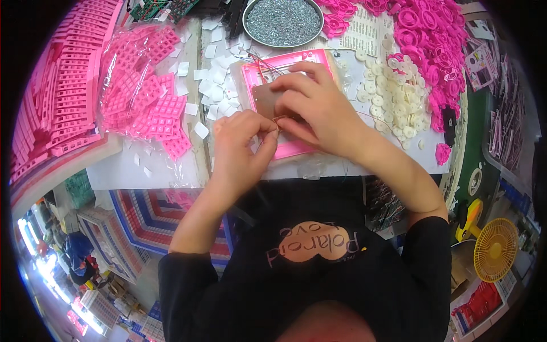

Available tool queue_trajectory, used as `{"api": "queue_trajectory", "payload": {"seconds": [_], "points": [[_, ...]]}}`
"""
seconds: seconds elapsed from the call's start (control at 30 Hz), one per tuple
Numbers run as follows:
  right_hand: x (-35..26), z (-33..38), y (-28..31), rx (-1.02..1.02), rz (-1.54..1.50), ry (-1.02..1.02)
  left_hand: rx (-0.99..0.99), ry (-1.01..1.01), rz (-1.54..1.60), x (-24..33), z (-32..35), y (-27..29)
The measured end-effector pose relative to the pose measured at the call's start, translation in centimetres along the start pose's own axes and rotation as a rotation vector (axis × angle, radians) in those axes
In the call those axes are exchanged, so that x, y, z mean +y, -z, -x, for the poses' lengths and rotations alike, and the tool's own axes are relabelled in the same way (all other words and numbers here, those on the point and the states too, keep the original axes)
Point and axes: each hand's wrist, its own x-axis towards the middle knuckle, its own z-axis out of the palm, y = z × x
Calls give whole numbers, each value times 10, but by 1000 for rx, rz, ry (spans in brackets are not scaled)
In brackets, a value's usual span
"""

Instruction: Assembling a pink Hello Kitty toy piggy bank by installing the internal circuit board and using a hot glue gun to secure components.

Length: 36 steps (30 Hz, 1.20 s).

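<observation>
A pink plastic casing [290,150] lies in front of me with a flat brown board [264,101] inside it. Over its lower left part, my left hand [244,142] is closed, thumb and forefinger pinching a thin wire [278,118]. My right hand [319,108] curls over the board from the right. Its thumb and forefinger close in beside the left fingertips; what they pinch is hidden. Several thin dark and red wires [265,64] stick out near the casing's top left corner.
A round metal tray [282,23] of small screws stands behind the casing. Pink keypad pieces [162,114] and white square pieces [216,85] lie left. White discs [393,97] and magenta ring-shaped parts [424,45] are heaped right. Stacked pink strips [68,74] fill the far left.
</observation>
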Motion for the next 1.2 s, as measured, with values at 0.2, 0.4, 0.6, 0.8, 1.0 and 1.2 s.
{"api": "queue_trajectory", "payload": {"seconds": [0.2, 0.4, 0.6, 0.8, 1.0, 1.2], "points": [[-30, 20, 0, 83, -302, -241, 78, 42, 283, 7, -4, -6], [-36, 29, -12, 226, -521, -424, 162, -200, 64, 9, -8, -10], [-36, 31, -16, 268, -225, -158, -96, 372, 263, 13, -6, 9], [-30, 32, -14, 183, -68, 67, -324, 718, 838, 4, -30, 26], [-26, 35, -17, 87, 125, 91, -257, 62, 166, -2, -17, 19], [-25, 36, -25, 58, 185, 99, -19, -276, -71, -14, -2, 2]]}}
